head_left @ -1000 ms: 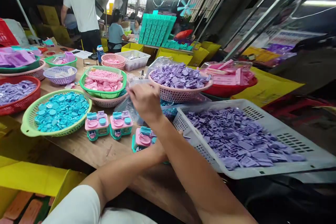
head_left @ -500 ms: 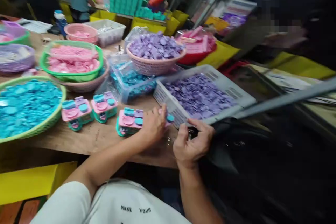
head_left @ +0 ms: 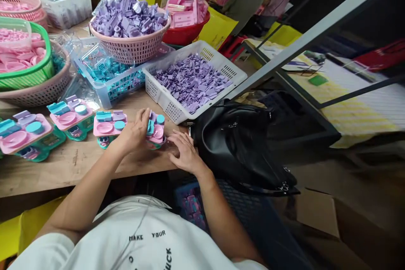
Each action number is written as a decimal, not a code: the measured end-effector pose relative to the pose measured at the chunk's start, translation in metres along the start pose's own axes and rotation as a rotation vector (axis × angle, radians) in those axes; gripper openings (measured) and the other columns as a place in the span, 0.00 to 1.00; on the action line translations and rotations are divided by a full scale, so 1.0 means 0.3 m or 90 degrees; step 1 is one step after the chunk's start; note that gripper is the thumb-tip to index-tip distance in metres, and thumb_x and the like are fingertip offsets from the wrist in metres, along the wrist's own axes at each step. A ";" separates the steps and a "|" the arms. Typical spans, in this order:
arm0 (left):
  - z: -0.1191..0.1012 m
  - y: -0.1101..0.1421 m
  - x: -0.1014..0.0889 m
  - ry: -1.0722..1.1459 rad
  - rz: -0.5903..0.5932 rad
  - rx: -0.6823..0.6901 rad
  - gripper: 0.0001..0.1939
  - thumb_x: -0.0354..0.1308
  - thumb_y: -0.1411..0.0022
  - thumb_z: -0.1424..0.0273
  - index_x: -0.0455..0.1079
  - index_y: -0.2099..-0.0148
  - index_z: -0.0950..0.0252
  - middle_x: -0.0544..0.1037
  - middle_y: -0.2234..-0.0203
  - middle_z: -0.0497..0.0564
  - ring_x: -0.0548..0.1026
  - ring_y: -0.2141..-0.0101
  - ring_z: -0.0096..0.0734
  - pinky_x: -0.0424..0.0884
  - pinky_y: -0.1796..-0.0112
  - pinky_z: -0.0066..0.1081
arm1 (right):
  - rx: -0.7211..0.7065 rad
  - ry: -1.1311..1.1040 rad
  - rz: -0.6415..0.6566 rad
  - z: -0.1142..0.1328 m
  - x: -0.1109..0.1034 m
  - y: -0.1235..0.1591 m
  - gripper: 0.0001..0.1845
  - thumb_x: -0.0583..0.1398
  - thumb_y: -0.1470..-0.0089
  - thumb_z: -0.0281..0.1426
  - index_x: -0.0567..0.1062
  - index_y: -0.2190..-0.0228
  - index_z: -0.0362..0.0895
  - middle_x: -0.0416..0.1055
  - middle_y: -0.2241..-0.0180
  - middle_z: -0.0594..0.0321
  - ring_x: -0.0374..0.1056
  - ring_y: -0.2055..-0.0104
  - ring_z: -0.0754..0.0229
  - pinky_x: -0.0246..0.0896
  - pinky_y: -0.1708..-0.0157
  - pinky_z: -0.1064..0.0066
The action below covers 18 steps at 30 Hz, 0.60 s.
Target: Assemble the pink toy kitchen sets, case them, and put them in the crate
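Observation:
My left hand (head_left: 136, 130) is closed round the side of a small toy kitchen (head_left: 157, 131) with a pink top and turquoise and lilac parts, at the table's front edge. Its fingers partly hide the toy. My right hand (head_left: 185, 149) lies just right of it, fingers stretched out on the table, near a small clear piece that I cannot make out. Left of my left hand stands a second toy kitchen (head_left: 109, 126), with two others farther left, one of them this toy kitchen (head_left: 72, 117).
A white basket of lilac pieces (head_left: 152, 82) stands behind my hands, with a pink basket of lilac parts (head_left: 136, 46) left of it. A black bag (head_left: 234, 143) sits at the table's right end. A grey metal post (head_left: 303, 38) slants across the right side.
The view has swung to the right. My right hand has gone from curled fingers to lying stretched out on the table. My left hand stays on the toy kitchen.

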State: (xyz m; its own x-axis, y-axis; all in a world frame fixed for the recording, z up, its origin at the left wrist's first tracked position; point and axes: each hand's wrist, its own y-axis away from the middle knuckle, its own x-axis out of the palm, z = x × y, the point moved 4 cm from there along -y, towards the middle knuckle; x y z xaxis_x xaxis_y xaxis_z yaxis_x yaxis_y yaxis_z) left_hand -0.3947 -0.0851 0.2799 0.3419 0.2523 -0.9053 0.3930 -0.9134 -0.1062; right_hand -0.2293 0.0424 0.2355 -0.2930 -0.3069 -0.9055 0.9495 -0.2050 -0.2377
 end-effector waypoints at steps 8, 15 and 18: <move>-0.024 0.044 0.056 0.098 -0.045 -0.020 0.57 0.70 0.51 0.61 0.42 0.29 0.73 0.63 0.42 0.71 0.67 0.41 0.58 0.67 0.43 0.49 | 0.225 0.003 -0.002 -0.059 0.008 0.045 0.48 0.70 0.55 0.45 0.62 0.38 0.42 0.54 0.37 0.39 0.54 0.34 0.36 0.56 0.39 0.42; 0.023 0.033 0.140 0.434 -0.022 0.047 0.63 0.69 0.49 0.54 0.32 0.26 0.66 0.48 0.31 0.69 0.49 0.31 0.56 0.53 0.35 0.52 | 0.095 -0.299 -0.020 0.012 -0.263 0.015 0.43 0.66 0.51 0.44 0.56 0.38 0.54 0.55 0.39 0.50 0.61 0.38 0.45 0.67 0.46 0.51; 0.005 0.017 0.185 0.453 -0.054 0.003 0.70 0.73 0.57 0.54 0.32 0.26 0.67 0.54 0.35 0.70 0.53 0.33 0.60 0.53 0.36 0.55 | 0.034 -0.258 0.029 0.125 -0.357 -0.077 0.45 0.68 0.54 0.41 0.57 0.38 0.57 0.50 0.36 0.53 0.57 0.35 0.43 0.70 0.48 0.53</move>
State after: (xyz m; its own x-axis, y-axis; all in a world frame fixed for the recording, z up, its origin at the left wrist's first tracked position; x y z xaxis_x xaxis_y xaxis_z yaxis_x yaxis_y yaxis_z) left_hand -0.3750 -0.0764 0.2285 0.7847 0.4678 -0.4067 0.4396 -0.8826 -0.1669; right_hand -0.2241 0.0452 0.3513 -0.2808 -0.6557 -0.7009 0.9587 -0.2268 -0.1720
